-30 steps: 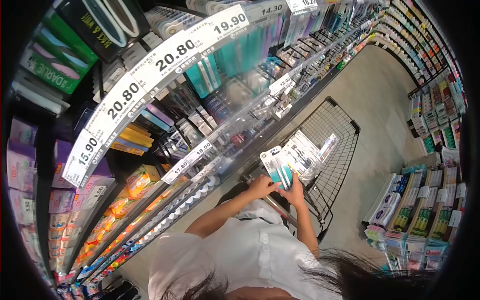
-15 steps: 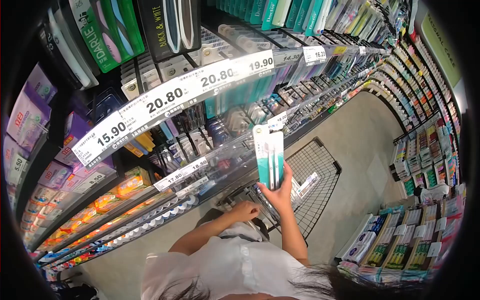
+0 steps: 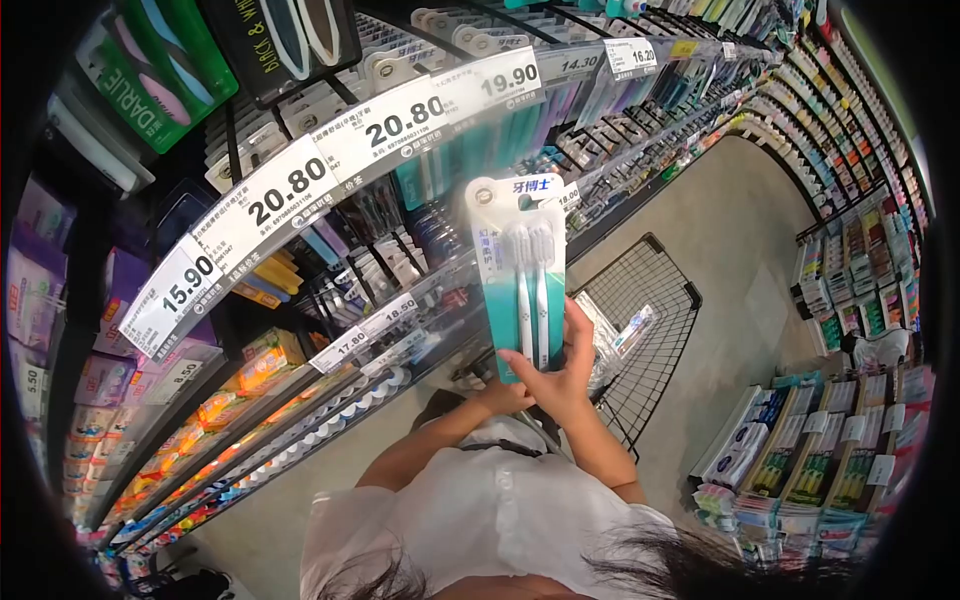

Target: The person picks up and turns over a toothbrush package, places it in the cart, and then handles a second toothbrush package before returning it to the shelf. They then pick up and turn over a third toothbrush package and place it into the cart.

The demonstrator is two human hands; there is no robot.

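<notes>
My right hand (image 3: 558, 367) grips the lower part of a toothbrush pack (image 3: 522, 270), thumb on its front and fingers round its right edge. The pack is white and teal, faces me upright and shows two white toothbrushes. My left hand (image 3: 507, 396) is low, just left of and partly behind my right hand; its fingers are mostly hidden. Beside and behind the pack runs a shelf edge with price labels (image 3: 405, 123).
A wire shopping cart (image 3: 655, 345) with a clear-wrapped item stands right of my hands. Shelves of hanging toothbrushes (image 3: 470, 155) curve along the left and top. Boxed goods (image 3: 815, 460) fill a display at the lower right, across the aisle floor (image 3: 740, 270).
The pack has come closer and turned its front more toward me, so it looks larger. My left hand has moved right, up to my right hand. The view has shifted slightly.
</notes>
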